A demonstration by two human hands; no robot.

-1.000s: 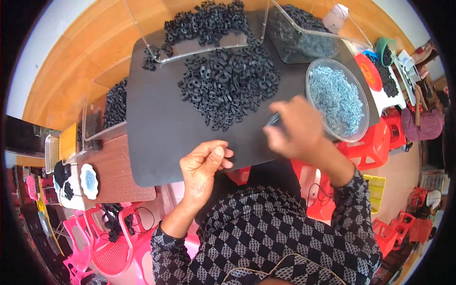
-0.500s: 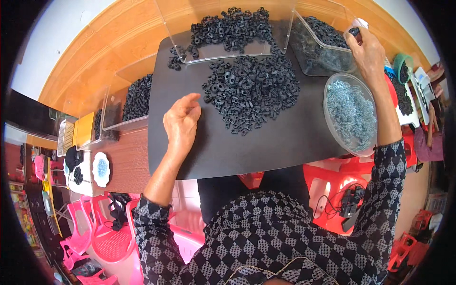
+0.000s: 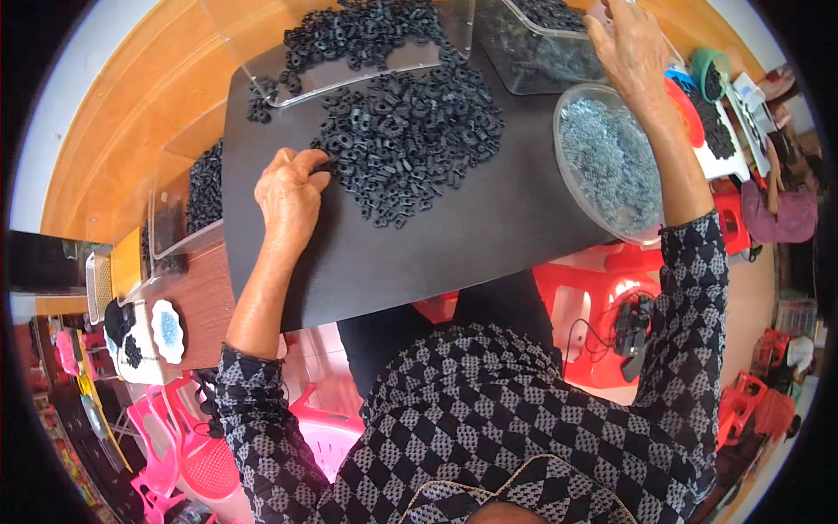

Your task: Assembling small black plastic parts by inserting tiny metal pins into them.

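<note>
A heap of small black plastic parts [image 3: 410,131] lies on the dark tabletop [image 3: 393,262] in front of me. At the heap's left edge is my left hand [image 3: 290,199], thumb and forefinger closed around a small black plastic part. My right hand [image 3: 633,57] reaches to the far right, over the corner of a clear bin of black parts [image 3: 546,57]. Its fingers are bent beside a pale pinkish object [image 3: 601,12]; the frame's upper edge partly cuts them off, and what they hold is hidden. Under my right forearm stands a round clear tub [image 3: 567,179] of small bluish, shiny pieces.
A clear bin [image 3: 349,86] lies open toward the heap, black parts spilling out. More black parts fill a clear bin [image 3: 188,240] on the left. A white scalloped dish [image 3: 168,348] sits on the brown table. Red stools [image 3: 602,345] and pink chairs [image 3: 196,454] stand below.
My left hand has moved to the heap's edge, and its fingers have closed on a part. My right hand stays at the far right bin. The whole view has shifted.
</note>
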